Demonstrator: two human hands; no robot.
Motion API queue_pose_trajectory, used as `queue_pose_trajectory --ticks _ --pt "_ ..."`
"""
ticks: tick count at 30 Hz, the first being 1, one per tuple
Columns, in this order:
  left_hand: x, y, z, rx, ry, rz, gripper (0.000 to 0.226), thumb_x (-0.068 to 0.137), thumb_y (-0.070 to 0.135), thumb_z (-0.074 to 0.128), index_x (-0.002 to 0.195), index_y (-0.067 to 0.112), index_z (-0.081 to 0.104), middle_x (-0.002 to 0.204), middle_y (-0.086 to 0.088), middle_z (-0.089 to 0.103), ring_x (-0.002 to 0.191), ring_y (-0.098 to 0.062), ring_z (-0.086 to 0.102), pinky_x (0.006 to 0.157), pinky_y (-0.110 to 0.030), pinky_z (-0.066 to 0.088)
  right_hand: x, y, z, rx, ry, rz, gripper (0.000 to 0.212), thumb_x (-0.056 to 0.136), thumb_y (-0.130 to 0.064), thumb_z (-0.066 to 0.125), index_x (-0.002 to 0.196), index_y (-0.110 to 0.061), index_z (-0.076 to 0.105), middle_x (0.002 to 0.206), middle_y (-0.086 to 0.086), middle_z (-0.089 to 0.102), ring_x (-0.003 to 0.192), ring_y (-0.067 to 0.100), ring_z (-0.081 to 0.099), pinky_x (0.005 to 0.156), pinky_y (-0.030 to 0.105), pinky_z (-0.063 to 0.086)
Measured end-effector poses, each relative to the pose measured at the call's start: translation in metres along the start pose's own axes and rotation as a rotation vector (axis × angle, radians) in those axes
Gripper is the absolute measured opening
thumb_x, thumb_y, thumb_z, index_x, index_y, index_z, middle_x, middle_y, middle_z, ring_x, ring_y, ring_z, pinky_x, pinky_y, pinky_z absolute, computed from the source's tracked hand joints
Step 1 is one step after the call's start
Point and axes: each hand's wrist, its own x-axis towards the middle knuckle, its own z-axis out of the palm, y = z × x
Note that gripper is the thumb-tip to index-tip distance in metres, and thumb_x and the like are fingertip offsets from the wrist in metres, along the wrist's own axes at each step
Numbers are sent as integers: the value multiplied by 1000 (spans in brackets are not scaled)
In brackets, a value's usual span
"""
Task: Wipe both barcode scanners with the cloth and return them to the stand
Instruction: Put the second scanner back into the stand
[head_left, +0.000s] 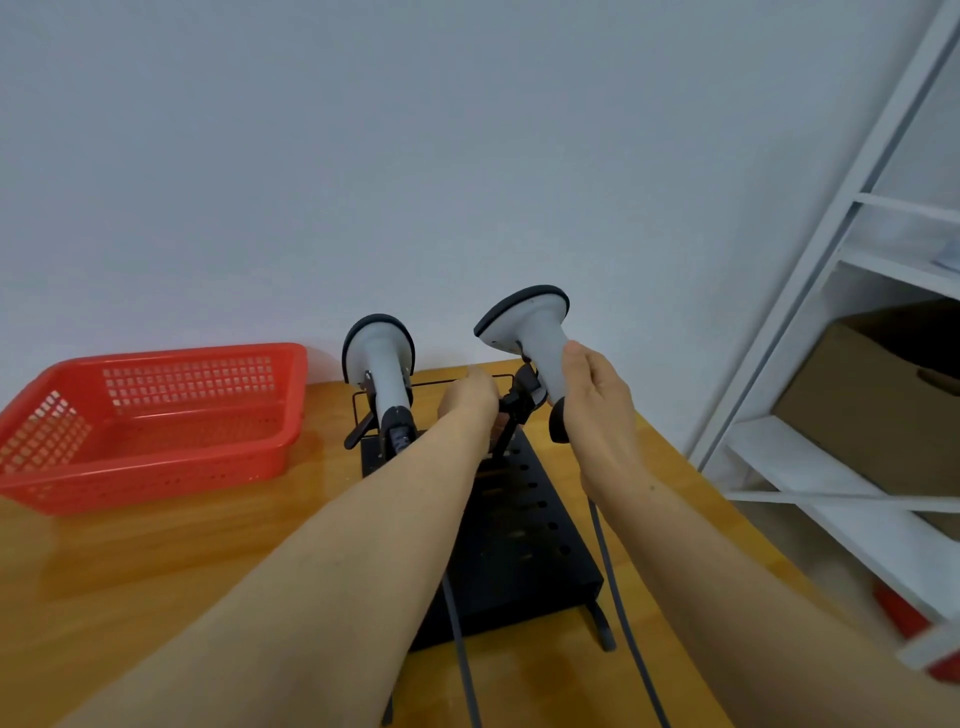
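Head-down view over two bare forearms reaching across a wooden table (182, 571). Right hand (592, 415) wrapped round the grey handle of the right scanner (524, 327), thumb laid up along the handle, fingers curled behind. Scanner held clear of the stand, head uppermost and tilted left, just above and beside the empty right cradle (522, 397) of the black stand (519, 561). Left hand (467, 402) down at that cradle, back of the hand to the camera, fingertips hidden; cannot tell whether gripping the cradle or only touching it. Left scanner (379, 358) seated upright in the stand's left cradle. Grey cable (618, 587) trailing from the held scanner's base toward the viewer, a second one running under the left forearm. No cloth in view. Red basket (156, 441) at the left of the table, white shelf (852, 499) with a cardboard box (872, 405) at the right.

Handling, as a judgement: likely light, hard moulded plastic, stiff, smooth enough to slip a little under a cloth. Best held at the narrow handle, leaving the broad head and its window free for wiping. Window probably the scratch-prone part, so gentle pressure there. Cable likely to drag and tug at the base; worth keeping slack and clear of the stand on the way back into the cradle
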Motion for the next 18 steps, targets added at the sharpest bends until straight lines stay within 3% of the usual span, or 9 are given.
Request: queue_pose_trajectory --ticks 1,4,5,6,8,10,13,16,18 --pt "-1 2 -1 38 -23 -7 37 95 24 29 94 0 57 85 -20 70 69 -32 66 66 -38 55 1 1 0 -5 0 -13 26 100 -37 32 81 -31 49 75 -10 50 69 6 46 66 26 37" --pt "2 5 -1 140 -85 7 23 92 10 30 86 0 50 58 -21 63 59 -34 64 74 -42 57 3 2 1 -6 0 -29 28 100 -37 32 78 -33 49 75 -9 50 68 5 46 63 25 38" --pt "5 4 0 156 -97 20 23 93 10 30 89 -1 50 51 -19 62 51 -31 64 70 -40 57 4 2 1 -9 -1 -31 28 100 -37 32 80 -30 51 74 -9 49 67 5 45 63 24 37" --pt "7 3 1 168 -102 35 22 93 11 31 94 -1 50 48 -16 62 40 -26 61 62 -35 56 5 3 1 -15 -1 -34 28 100 -37 32 84 -26 52 74 -9 49 67 5 45 62 24 37" --pt "11 2 3 200 -118 105 19 97 14 34 99 3 48 67 -12 64 28 -13 54 41 -21 50 6 4 0 -15 1 -31 28 100 -37 31 93 -22 53 75 -10 50 70 4 46 63 24 37" --pt "10 1 3 211 -141 117 29 99 18 31 89 -1 49 70 -12 64 35 -15 56 41 -20 47 7 6 0 -1 6 -21 30 100 -38 31 97 -21 55 77 -11 51 72 4 48 65 24 38" --pt "12 0 4 192 -226 69 51 102 27 21 75 -3 52 44 -15 59 54 -29 54 60 -34 49 8 8 1 12 9 -23 30 100 -38 32 90 -22 56 74 -10 51 70 5 47 65 25 37" --pt "11 -2 4 149 -200 93 52 102 31 19 78 -3 49 58 -19 57 52 -30 50 52 -33 43 8 9 1 19 8 -24 30 99 -39 32 92 -21 55 73 -13 49 69 3 45 64 22 35" --pt "11 -7 6 171 -149 131 52 102 30 18 70 1 47 44 -13 53 49 -24 46 49 -29 36 7 6 1 26 7 -24 28 98 -40 35 90 -24 56 73 -14 50 70 3 47 65 22 37"
